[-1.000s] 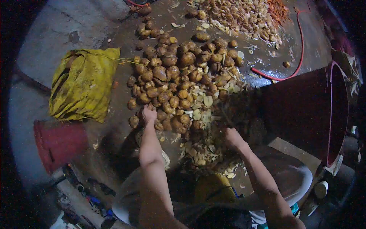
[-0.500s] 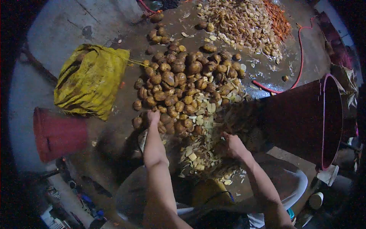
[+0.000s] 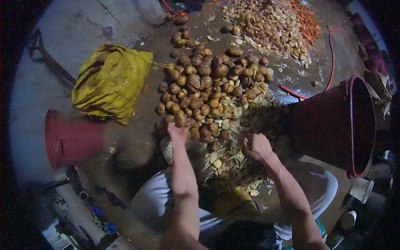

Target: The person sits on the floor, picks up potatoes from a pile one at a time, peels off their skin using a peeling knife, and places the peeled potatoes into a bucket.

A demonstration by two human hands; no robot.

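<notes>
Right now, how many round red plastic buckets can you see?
2: a smaller red plastic bucket at left, below the yellow woven sack, and a large dark-red plastic bucket beyond the right hand. Others may be hidden in the dark edges.

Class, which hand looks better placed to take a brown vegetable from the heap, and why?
Probably the left hand: it is at the near edge of the heap of brown vegetables. The right hand is curled, farther over beside the pale scraps.

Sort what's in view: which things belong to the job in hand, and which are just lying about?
Likely in the job: brown tubers, by the left hand; pale scraps, near the right hand.
Likely just lying about: yellow sack; red hose.
</notes>
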